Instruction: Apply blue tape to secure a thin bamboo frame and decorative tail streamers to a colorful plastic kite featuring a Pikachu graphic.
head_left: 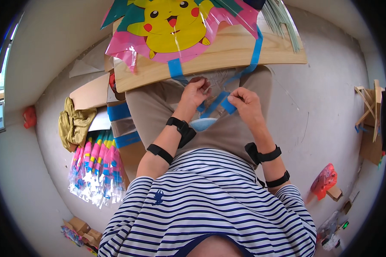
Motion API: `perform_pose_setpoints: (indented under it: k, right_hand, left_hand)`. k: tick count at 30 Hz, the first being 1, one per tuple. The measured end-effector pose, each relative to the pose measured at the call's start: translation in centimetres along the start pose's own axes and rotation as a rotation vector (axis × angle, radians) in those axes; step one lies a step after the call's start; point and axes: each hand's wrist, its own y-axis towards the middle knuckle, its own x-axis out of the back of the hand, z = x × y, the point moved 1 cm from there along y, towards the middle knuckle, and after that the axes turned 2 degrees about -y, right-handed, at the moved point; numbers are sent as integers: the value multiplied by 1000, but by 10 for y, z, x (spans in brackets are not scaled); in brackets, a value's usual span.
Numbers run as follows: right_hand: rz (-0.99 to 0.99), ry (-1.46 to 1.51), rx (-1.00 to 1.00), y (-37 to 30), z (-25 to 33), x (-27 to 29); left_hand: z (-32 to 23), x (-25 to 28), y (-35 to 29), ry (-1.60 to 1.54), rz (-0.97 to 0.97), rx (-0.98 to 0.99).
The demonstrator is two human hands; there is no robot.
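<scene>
A printed plastic film sheet (176, 30) with a yellow cartoon figure on pink and teal lies on the wooden table. Blue strips (256, 49) and clear film hang from it over the near edge, down between my knees. My right hand (248, 107) pinches the end of a blue strip (230, 106) between thumb and fingers. Just to its left, my left hand (194, 95) is closed with curled fingers beside the clear film; what lies in them is too small to make out. Both hands are above my lap, apart from each other.
A wooden table (240, 55) stands before my knees, with thin pale-green rods (283, 21) at its right. Left are a cardboard box (131, 156), a stack of folded printed film (96, 165) and an olive cloth (75, 122). A red plastic bag (324, 182) lies right.
</scene>
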Motion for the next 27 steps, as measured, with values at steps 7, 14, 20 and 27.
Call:
perform_pose_setpoints:
  k: [7,14,20,27]
  right_hand:
    - [-5,8,-61,-1,-8,0]
    - [-32,-30,-51,-8,-5,6]
    - [-80,-13,-126,-14,-13,8]
    - [-64,-12,-193,-9,-7,6]
  left_hand:
    - [5,11,35,-357,271,54]
    - [2,-16,54,-530,428,30]
    - [10,-33,56,-469,494,99]
    - [21,-38,73,-481,567,106]
